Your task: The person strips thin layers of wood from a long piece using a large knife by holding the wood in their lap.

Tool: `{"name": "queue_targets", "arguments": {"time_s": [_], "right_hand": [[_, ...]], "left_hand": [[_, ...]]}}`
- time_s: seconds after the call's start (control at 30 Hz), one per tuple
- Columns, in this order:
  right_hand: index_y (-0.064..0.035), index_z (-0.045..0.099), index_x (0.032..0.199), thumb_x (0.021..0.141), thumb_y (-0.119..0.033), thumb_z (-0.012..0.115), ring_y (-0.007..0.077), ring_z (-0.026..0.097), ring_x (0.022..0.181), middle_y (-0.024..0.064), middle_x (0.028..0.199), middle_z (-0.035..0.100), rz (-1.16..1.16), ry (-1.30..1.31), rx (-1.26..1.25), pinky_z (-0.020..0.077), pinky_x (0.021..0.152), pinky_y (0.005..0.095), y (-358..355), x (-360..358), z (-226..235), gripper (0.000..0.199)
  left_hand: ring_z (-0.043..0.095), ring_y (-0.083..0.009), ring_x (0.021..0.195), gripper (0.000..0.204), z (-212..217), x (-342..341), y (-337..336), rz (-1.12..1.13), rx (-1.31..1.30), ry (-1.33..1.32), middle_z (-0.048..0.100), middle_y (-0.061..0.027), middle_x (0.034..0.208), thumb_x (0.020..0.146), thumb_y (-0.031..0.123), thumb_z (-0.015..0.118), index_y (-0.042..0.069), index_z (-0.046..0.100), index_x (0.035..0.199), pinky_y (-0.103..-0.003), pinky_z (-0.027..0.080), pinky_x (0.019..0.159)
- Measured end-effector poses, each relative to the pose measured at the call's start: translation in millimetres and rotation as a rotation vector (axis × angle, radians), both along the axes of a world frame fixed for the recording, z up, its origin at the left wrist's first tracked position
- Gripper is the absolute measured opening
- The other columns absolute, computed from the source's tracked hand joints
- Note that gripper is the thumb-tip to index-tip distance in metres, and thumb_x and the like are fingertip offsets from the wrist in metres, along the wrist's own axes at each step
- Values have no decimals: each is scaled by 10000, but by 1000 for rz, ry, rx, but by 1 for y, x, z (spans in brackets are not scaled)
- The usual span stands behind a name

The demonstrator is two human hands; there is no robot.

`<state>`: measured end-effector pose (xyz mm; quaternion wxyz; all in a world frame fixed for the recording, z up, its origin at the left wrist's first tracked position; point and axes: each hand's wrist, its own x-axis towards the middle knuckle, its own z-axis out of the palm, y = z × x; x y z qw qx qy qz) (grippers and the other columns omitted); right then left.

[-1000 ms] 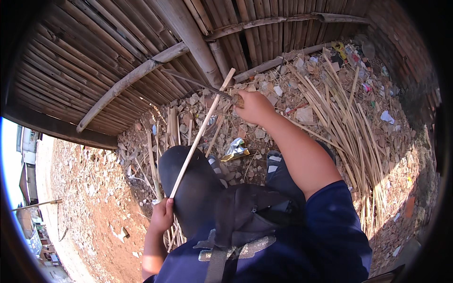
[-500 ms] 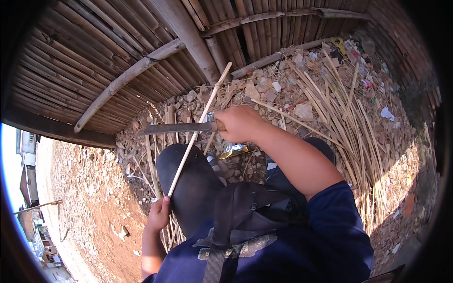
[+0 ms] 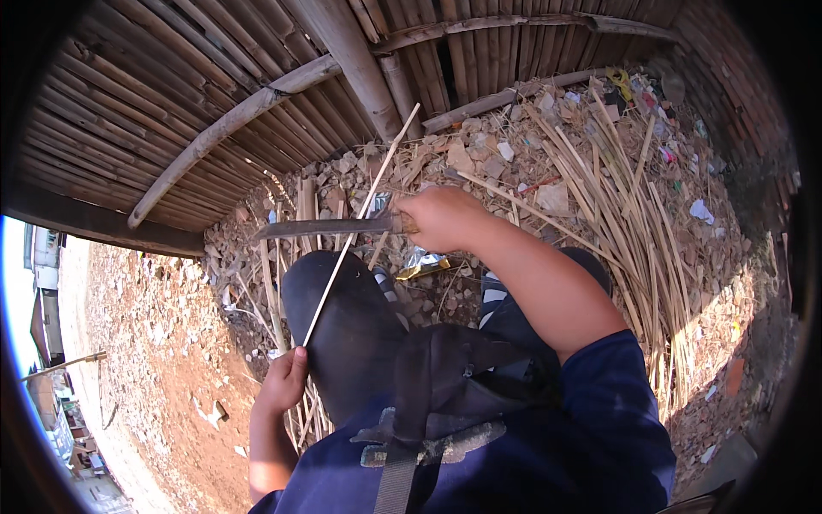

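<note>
My right hand [image 3: 443, 218] is closed round the wooden handle of a machete [image 3: 330, 227], whose dark blade points left. A thin, pale bamboo strip [image 3: 358, 214] slants from my left hand up and away to the right, and the blade crosses it in its upper half. Whether the edge touches the strip, I cannot tell. My left hand [image 3: 283, 379] grips the strip's near end beside my left knee, thumb on top. Part of the strip lies over my dark trouser leg [image 3: 342, 300].
Many split bamboo strips [image 3: 638, 231] lie in a heap to the right on rubble. More strips [image 3: 278, 291] lie beside my left leg. A bamboo slat wall with poles [image 3: 231, 150] rises ahead. A shiny foil wrapper [image 3: 423, 264] lies between my feet. Sunlit dirt [image 3: 163, 343] spreads left.
The strip has turned so that it shows a narrower side, and my left hand has shifted slightly left and up. The machete still lies across the strip in my right hand.
</note>
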<state>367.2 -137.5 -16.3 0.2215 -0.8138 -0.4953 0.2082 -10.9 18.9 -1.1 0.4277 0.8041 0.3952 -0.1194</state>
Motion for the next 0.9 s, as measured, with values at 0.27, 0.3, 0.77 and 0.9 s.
{"name": "queue_targets", "arguments": {"time_s": [0.27, 0.3, 0.77, 0.9], "right_hand": [[-67, 705, 1101, 740, -170, 668, 339, 715, 873, 202, 944, 726, -113, 142, 103, 565, 793, 417, 4, 35, -39, 377], [-72, 705, 1101, 739, -173, 669, 346, 710, 883, 202, 947, 724, -100, 136, 46, 563, 802, 429, 5, 32, -32, 377], [-96, 712, 1081, 746, -260, 744, 381, 687, 903, 208, 948, 707, 89, 209, -4, 542, 813, 447, 19, 3, -33, 374], [-116, 712, 1123, 732, -225, 722, 366, 690, 919, 200, 947, 709, 291, -25, -114, 550, 826, 446, 21, -31, -8, 406]], "left_hand": [[608, -512, 737, 486, 1, 15, -30, -65, 451, 3, 606, -276, 702, 1076, 381, 390, -1, 579, 844, -546, 458, 643], [605, -518, 713, 450, -2, 14, -31, -80, 496, 1, 605, -281, 696, 1071, 354, 407, 6, 567, 836, -573, 449, 626], [596, -514, 682, 405, 1, 21, -31, -105, 534, -3, 592, -273, 660, 1062, 318, 444, 13, 535, 812, -575, 441, 601], [592, -511, 650, 385, -8, 14, -31, -102, 543, -26, 589, -263, 641, 1057, 306, 463, 22, 526, 804, -569, 441, 571]]}}
